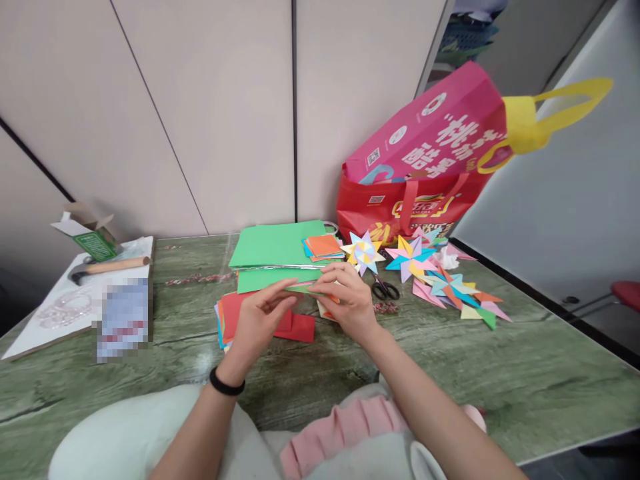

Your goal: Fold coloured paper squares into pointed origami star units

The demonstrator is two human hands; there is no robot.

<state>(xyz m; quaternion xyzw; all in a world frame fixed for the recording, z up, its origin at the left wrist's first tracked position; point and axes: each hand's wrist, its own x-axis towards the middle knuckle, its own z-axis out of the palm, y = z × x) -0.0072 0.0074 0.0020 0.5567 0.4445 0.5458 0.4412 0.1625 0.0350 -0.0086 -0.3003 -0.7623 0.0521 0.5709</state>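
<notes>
Near the middle of the table, my left hand (263, 321) and my right hand (349, 300) pinch a small folded green and pink paper (301, 288) between them. The fingers cover much of it. Beneath and beyond it lie large green sheets (275, 243), with small orange and blue squares (323, 246) on top at the right. Red paper (303, 328) lies under and beside my left hand, over several other coloured sheets. Black scissors (385, 289) rest to the right of my right hand.
Several folded paper stars (410, 257) lie to the right, before a red bag (415, 203) holding a pink box (430, 130). At the left, a white board (65, 307) bears a hammer (110, 267) and an open green box (97, 245).
</notes>
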